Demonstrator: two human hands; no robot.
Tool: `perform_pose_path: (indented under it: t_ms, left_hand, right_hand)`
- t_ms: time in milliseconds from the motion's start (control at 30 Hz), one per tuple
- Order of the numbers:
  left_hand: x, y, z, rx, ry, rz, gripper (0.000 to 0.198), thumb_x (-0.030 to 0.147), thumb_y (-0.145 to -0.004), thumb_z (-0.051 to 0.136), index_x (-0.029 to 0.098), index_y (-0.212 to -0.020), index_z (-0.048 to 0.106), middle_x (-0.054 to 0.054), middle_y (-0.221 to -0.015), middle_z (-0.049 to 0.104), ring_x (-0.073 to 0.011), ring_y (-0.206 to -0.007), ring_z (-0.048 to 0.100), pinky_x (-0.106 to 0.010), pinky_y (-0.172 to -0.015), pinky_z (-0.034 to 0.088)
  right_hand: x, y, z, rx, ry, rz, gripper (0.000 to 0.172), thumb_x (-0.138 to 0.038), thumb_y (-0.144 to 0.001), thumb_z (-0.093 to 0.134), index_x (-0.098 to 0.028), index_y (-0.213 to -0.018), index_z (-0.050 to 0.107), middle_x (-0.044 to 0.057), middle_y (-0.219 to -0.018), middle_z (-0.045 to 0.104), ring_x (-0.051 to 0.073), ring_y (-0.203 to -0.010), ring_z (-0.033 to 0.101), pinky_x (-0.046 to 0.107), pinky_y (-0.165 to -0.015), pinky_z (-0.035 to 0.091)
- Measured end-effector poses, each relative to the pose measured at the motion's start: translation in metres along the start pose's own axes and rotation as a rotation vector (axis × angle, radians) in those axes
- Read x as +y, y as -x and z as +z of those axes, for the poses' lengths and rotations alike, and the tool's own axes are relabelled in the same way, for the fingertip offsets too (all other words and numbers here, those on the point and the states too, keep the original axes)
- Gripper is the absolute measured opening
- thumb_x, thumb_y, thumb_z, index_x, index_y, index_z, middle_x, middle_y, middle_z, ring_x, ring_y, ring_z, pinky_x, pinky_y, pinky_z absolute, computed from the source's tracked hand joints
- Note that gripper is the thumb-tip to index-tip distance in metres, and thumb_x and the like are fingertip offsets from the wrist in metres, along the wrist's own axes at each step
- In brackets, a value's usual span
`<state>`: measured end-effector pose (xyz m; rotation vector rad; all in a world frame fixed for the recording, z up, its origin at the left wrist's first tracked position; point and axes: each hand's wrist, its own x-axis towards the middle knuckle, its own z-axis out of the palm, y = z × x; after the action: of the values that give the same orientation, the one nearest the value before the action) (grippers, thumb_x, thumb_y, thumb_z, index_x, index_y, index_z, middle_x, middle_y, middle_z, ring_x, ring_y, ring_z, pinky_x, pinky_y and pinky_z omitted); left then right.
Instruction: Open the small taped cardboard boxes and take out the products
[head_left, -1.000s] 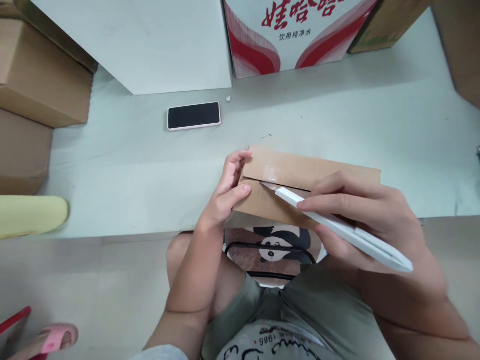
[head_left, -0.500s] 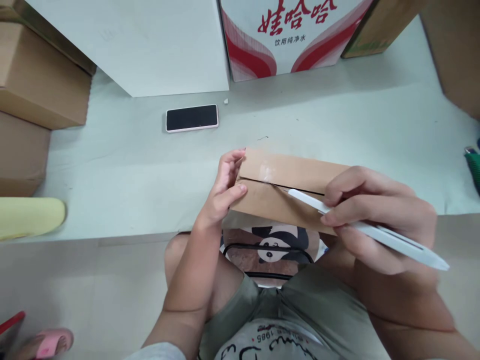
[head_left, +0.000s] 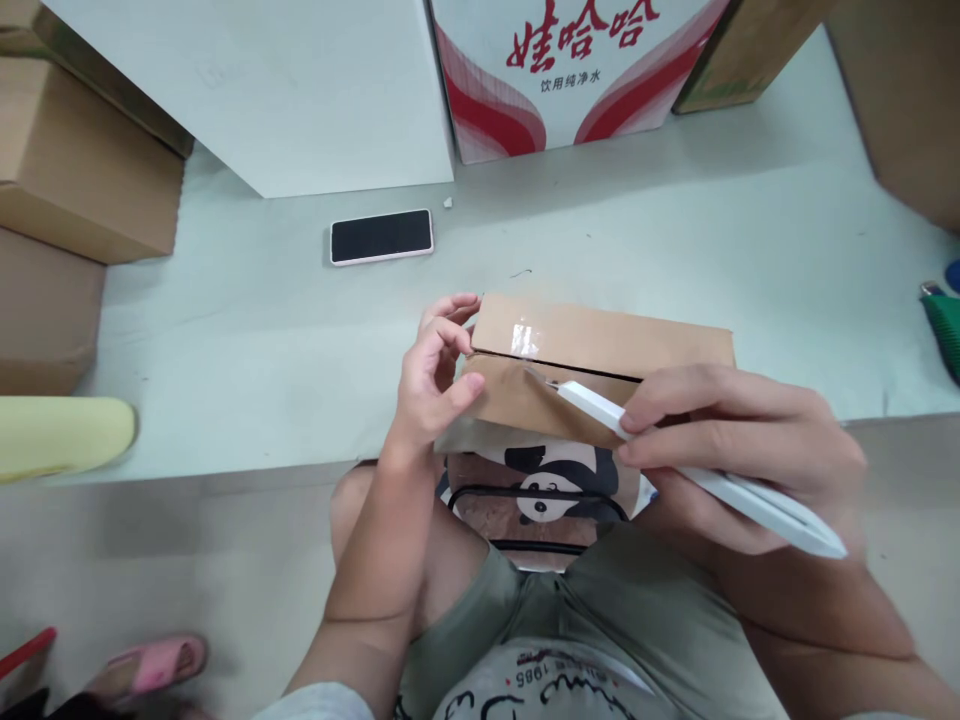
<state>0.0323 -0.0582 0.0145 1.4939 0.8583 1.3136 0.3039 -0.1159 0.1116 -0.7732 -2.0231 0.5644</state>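
A small brown cardboard box (head_left: 667, 345) lies at the table's front edge, a dark seam running along its top. Clear tape (head_left: 525, 338) crosses the seam near the left end. My left hand (head_left: 435, 375) steadies that end, with the thumb on the near flap and the fingers curled at the far corner. In my right hand (head_left: 735, 445) is a white pen-shaped craft knife (head_left: 589, 405). Its thin metal blade points left, with the tip close to the tape and seam; whether it touches the cardboard I cannot tell.
A phone (head_left: 382, 237) lies on the pale green table. Behind it stand a large white box (head_left: 337, 100) and a red-and-white carton (head_left: 559, 110). Brown cartons (head_left: 97, 160) are stacked at left, near a yellow object (head_left: 67, 435). A green item (head_left: 943, 325) lies at the right edge.
The knife tip has moved left and out of the seam, its blade now showing beside the tape. My left fingers have shifted at the box end. On the floor, a pink-sandalled foot has moved right.
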Motion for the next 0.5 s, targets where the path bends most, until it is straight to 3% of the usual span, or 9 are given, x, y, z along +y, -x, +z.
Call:
perform_pose_path:
  t_ms: [167, 333, 500]
  left_hand:
    - [-0.0007, 0.0012, -0.0004, 0.0, 0.008, 0.016, 0.045, 0.059, -0.082, 0.083, 0.022, -0.093, 0.059, -0.012, -0.146, 0.054, -0.038, -0.138, 0.059, -0.054, -0.112, 0.05]
    - [-0.0019, 0.0015, -0.0022, 0.002, 0.003, 0.023, 0.047, 0.06, -0.079, 0.085, 0.023, -0.092, 0.059, -0.011, -0.145, 0.054, -0.0365, -0.136, 0.061, -0.053, -0.112, 0.051]
    - [-0.0039, 0.0017, -0.0016, 0.008, -0.016, 0.014, 0.051, 0.065, -0.076, 0.086, 0.024, -0.095, 0.061, -0.011, -0.144, 0.055, -0.0373, -0.136, 0.06, -0.056, -0.114, 0.05]
  right_hand:
    - [-0.0026, -0.0074, 0.0001, -0.045, 0.056, -0.01, 0.018, -0.006, -0.087, 0.067, -0.023, -0.089, 0.074, 0.004, -0.095, 0.074, 0.012, -0.073, 0.071, 0.024, -0.059, 0.058]
    - [-0.0043, -0.0088, 0.0026, -0.102, 0.077, 0.082, 0.021, -0.007, -0.089, 0.068, -0.026, -0.096, 0.073, 0.002, -0.103, 0.076, 0.013, -0.077, 0.073, 0.026, -0.064, 0.06]
    - [-0.0076, -0.0102, 0.0068, -0.048, 0.12, 0.053, 0.018, -0.007, -0.086, 0.065, -0.025, -0.088, 0.07, 0.002, -0.096, 0.074, 0.012, -0.07, 0.069, 0.025, -0.058, 0.055]
